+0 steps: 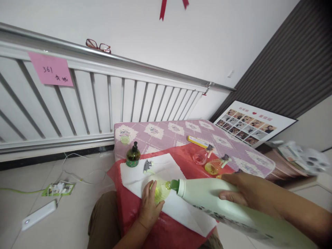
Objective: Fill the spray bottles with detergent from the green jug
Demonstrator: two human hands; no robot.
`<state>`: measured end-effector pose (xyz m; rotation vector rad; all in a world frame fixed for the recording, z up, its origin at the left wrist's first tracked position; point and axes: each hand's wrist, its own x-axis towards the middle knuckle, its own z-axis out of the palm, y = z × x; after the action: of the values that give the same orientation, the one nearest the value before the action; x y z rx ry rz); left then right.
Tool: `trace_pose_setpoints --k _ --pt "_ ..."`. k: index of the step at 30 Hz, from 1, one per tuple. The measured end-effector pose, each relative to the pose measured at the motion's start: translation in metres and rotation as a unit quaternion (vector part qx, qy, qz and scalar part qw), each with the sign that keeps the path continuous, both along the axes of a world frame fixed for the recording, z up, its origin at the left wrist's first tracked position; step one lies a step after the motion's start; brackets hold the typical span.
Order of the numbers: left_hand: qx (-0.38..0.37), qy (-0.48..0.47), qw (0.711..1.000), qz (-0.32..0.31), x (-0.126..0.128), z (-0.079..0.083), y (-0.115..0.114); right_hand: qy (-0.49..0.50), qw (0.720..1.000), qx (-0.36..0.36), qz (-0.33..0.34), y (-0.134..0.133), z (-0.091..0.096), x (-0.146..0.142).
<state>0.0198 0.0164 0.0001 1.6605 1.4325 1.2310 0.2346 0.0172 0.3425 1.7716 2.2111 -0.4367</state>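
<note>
My right hand grips a large pale green bottle, tipped nearly level with its green spout pointing left. That spout meets the neck of a small clear yellow-green bottle; whether liquid is flowing I cannot tell. Wrapped around the small bottle's near side is my left hand, its fingers closed on it. A grey spray head lies just beyond on the white cloth. To its left stands a dark green pump bottle.
A red sheet lies under the cloth on the patterned table. Pink and yellow spray bottles stand right, beside a yellow box. Behind is a white radiator. A power strip lies on the floor.
</note>
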Motion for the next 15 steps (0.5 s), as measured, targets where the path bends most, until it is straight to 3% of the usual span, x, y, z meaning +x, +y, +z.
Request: trace_pose_setpoints --k 15 --pt "-0.016 0.025 1.0 0.0 0.0007 0.0 -0.0002 0.005 1.0 -0.001 0.003 0.0016 0.0014 -0.0008"
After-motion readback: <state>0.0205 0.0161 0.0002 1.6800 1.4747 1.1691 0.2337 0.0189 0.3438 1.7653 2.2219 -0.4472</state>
